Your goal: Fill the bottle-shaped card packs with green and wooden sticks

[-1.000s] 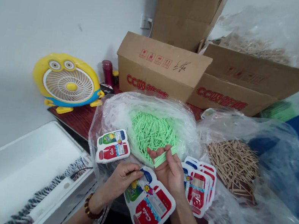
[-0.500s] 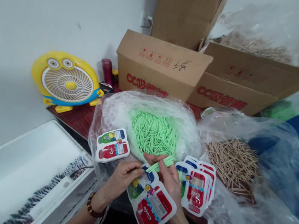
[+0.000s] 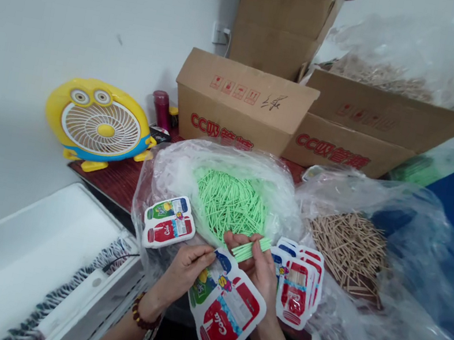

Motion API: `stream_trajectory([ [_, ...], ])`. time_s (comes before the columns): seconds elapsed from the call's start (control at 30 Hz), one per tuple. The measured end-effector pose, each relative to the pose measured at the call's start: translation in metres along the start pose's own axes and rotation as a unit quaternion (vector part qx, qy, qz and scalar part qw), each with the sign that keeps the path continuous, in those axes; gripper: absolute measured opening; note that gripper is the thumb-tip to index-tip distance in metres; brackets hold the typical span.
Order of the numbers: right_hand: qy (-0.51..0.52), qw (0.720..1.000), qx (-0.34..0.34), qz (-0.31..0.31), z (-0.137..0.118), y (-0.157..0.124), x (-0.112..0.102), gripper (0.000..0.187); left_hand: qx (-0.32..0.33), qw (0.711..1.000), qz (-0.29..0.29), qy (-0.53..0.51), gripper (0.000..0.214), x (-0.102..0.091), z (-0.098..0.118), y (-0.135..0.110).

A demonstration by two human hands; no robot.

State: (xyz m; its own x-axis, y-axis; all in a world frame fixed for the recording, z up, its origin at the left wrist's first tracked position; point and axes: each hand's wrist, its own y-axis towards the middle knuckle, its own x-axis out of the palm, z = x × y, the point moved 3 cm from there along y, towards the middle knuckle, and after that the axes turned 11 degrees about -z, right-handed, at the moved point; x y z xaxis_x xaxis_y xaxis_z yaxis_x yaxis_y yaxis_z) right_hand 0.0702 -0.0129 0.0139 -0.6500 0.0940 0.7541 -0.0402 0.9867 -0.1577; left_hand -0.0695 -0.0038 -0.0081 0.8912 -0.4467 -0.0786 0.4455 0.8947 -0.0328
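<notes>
My left hand point(image 3: 185, 271) pinches the top edge of a bottle-shaped printed packet point(image 3: 224, 310) with green, blue and red drink pictures, held low in front of me. My right hand point(image 3: 265, 267) is closed on a small bundle of green sticks point(image 3: 251, 250), its tip close to the packet's top. Just beyond lies a clear bag heaped with green sticks point(image 3: 230, 203). A stack of similar packets point(image 3: 297, 282) sits right of my right hand, and one more packet point(image 3: 168, 221) lies to the left on the bag.
A clear bag of brown sticks point(image 3: 349, 247) lies at the right. Cardboard boxes point(image 3: 243, 102) stand behind, against the wall. A yellow cartoon desk fan point(image 3: 100, 127) and a dark red bottle point(image 3: 162, 109) are at the left. A white box point(image 3: 30, 264) is below left.
My right hand drew the bundle of green sticks down from the bag toward the packet's top. The left hand kept holding the packet, which shifted slightly.
</notes>
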Motion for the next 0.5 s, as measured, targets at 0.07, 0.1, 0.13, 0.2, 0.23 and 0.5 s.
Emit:
stream_trajectory([
  [0.07,-0.023,1.0,0.008,-0.002,0.0,0.001,-0.002,0.025,-0.001,1.0,-0.004,0.004,0.033,0.0,0.001,0.001],
  [0.1,-0.04,0.999,0.015,-0.002,0.001,0.001,-0.004,0.025,0.0,1.0,-0.007,0.005,0.033,0.0,0.002,0.001],
  [0.13,-0.059,0.998,0.017,0.001,0.001,0.001,-0.006,0.025,0.001,1.0,-0.009,0.007,0.033,0.001,0.002,0.001],
  [0.2,-0.095,0.995,0.008,0.016,0.002,0.001,-0.012,0.028,0.007,1.0,-0.014,0.012,0.034,0.001,0.003,0.001],
  [0.23,-0.11,0.994,0.001,0.023,0.002,0.001,-0.015,0.029,0.011,1.0,-0.015,0.016,0.034,0.0,0.003,0.001],
  [0.5,-0.146,0.989,-0.026,-0.02,0.008,0.004,-0.025,0.036,0.016,0.999,-0.036,0.014,0.034,0.001,0.001,0.003],
])
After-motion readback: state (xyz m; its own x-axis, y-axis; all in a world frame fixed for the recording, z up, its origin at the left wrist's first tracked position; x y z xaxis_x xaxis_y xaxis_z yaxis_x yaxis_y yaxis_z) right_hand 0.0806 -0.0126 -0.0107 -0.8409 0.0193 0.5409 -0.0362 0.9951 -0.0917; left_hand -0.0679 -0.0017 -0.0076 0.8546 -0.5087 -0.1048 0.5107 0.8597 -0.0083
